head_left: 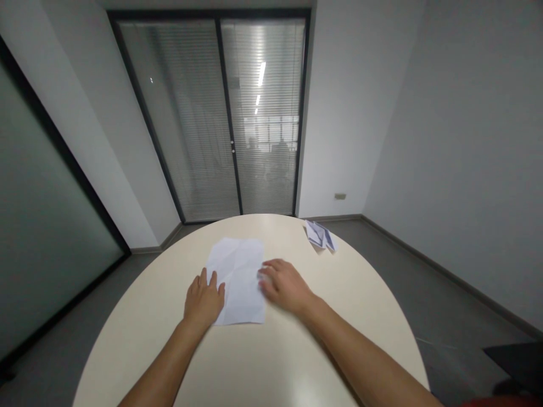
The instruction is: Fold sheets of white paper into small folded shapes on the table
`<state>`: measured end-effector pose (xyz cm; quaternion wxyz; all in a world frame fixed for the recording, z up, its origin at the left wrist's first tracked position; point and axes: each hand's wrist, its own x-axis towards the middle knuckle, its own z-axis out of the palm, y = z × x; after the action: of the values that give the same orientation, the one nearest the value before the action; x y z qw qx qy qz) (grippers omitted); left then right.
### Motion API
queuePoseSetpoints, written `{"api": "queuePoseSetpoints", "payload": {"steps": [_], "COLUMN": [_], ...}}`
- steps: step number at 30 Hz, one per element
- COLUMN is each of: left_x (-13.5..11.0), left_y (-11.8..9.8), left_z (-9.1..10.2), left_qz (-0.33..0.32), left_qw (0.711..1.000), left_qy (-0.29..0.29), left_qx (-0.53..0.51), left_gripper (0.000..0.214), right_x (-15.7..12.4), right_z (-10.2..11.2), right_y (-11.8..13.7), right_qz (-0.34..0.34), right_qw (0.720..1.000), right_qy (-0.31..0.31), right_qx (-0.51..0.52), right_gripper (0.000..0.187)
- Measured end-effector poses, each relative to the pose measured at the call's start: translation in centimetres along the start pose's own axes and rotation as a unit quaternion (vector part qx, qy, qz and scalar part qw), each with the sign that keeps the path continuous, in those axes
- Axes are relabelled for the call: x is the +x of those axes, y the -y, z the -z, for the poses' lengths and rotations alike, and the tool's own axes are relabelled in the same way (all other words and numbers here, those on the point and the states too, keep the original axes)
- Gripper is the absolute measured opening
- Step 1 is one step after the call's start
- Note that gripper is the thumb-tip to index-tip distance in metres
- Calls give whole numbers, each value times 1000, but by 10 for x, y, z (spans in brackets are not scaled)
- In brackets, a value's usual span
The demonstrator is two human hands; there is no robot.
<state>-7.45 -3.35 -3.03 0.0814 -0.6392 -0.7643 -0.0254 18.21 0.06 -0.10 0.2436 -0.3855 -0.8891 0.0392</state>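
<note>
Head view: your two hands, left hand point(203, 301) and right hand point(285, 285), lie flat and open on one creased sheet point(240, 280); one folded paper point(321, 235) sits far on the counter point(271, 350).

office meeting room: glass doors point(220, 118) with blinds, round table point(339, 294).

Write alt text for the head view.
Both hands press a creased white sheet of paper flat on a round cream table: left hand at its left edge, right hand at its right. A small folded paper lies at the far rim.
</note>
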Motion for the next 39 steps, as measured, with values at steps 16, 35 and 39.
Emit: {"api": "queuePoseSetpoints", "payload": {"steps": [16, 35, 39], "left_x": [-1, 5, 4], "left_y": [-12, -23, -26], "left_z": [12, 31, 35], "left_qz": [-43, 30, 98], "left_qw": [958, 773, 709], "left_qy": [-149, -68, -11], "left_qx": [-240, -630, -698], "left_gripper": [56, 31, 26], "right_x": [-12, 4, 2], "right_z": [24, -1, 5], "right_y": [-89, -13, -21], "right_qz": [-371, -151, -146], "right_qw": [914, 941, 944], "right_qy": [-137, -150, -162], "right_qx": [-94, 262, 247], "right_gripper": [42, 14, 17]}}
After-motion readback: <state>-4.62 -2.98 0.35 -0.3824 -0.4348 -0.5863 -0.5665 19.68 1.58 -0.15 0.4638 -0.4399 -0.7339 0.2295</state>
